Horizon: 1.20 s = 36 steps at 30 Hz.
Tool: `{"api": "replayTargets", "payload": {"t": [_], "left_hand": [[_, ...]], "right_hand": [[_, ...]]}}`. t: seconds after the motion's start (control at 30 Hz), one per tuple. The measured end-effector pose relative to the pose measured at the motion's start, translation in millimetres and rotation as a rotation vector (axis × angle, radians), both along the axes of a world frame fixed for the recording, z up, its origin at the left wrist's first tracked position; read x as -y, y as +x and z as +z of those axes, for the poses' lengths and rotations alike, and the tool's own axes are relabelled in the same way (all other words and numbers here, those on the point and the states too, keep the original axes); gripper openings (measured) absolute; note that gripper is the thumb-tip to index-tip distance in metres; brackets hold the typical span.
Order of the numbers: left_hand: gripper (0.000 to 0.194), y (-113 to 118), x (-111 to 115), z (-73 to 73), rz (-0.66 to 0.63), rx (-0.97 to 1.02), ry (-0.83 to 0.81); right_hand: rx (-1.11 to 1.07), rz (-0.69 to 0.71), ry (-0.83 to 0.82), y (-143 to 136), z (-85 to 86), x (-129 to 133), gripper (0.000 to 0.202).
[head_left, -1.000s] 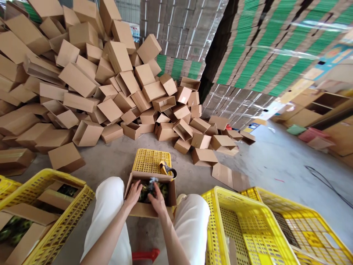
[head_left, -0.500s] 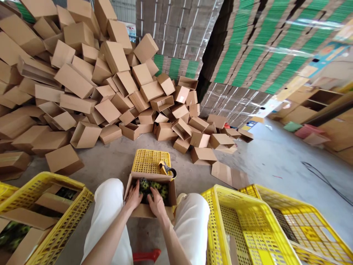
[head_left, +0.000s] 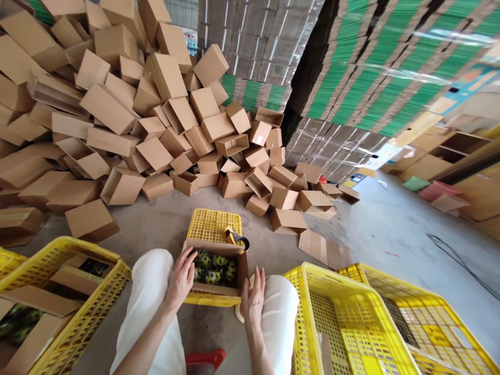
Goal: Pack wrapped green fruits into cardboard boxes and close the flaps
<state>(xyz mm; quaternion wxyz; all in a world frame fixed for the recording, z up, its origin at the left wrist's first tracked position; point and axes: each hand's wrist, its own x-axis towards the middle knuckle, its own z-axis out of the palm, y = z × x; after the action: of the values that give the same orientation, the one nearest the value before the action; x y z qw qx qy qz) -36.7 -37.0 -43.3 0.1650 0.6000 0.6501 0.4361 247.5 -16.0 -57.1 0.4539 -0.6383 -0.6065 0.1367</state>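
Note:
Between my knees an open cardboard box [head_left: 216,290] rests on an upturned yellow crate [head_left: 209,225]. Dark-and-green round items [head_left: 214,268], seemingly in clear plastic, fill it; their exact kind I cannot tell. My left hand [head_left: 182,276] is at the box's left wall, fingers stretched out along the edge. On the other side, my right hand [head_left: 253,298] is by the right wall with its fingers extended, holding nothing; whether it touches the cardboard is unclear. A yellow-and-black tape dispenser [head_left: 237,237] lies on the crate behind the box.
A yellow crate [head_left: 117,271] at left holds cardboard boxes of similar green items. Yellow crates [head_left: 307,312] stand at right. A large heap of brown boxes [head_left: 117,140] spreads ahead, before stacked flat cardboard [head_left: 359,67]. A red stool part [head_left: 205,358] shows below me.
Both hands have come up off the green items and moved apart to the box's sides. The front flap no longer stands out towards me, and more of the contents shows.

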Motion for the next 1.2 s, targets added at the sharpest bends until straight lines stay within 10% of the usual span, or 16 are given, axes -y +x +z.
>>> {"api": "replayTargets", "payload": {"t": [0.2,0.47,0.7,0.83,1.03,1.2], "left_hand": [[0.061,-18.6,13.3,6.8,0.224,0.179,-0.008],[0.084,-18.2,16.5,-7.4,-0.147,0.478,-0.501],[0.108,-41.7,12.0,-7.6,-0.367,0.204,-0.585],[0.075,-37.8,-4.5,-7.1,-0.206,0.176,-0.509],[0.091,-16.6,-6.5,-21.7,0.166,0.274,-0.242],[0.062,-9.8,-1.8,-42.8,0.165,0.375,-0.219]], "right_hand": [[-0.312,0.026,-0.333,8.8,1.9,-6.5,0.073],[-0.296,0.264,-0.357,2.1,21.7,3.9,0.064],[-0.112,0.47,-0.291,15.1,14.0,14.8,0.07],[-0.196,0.346,-0.324,10.1,17.9,-1.5,0.052],[-0.236,0.178,-0.227,-6.7,15.3,-21.5,0.07],[-0.227,0.215,-0.289,-4.9,11.1,-16.6,0.061]]}}
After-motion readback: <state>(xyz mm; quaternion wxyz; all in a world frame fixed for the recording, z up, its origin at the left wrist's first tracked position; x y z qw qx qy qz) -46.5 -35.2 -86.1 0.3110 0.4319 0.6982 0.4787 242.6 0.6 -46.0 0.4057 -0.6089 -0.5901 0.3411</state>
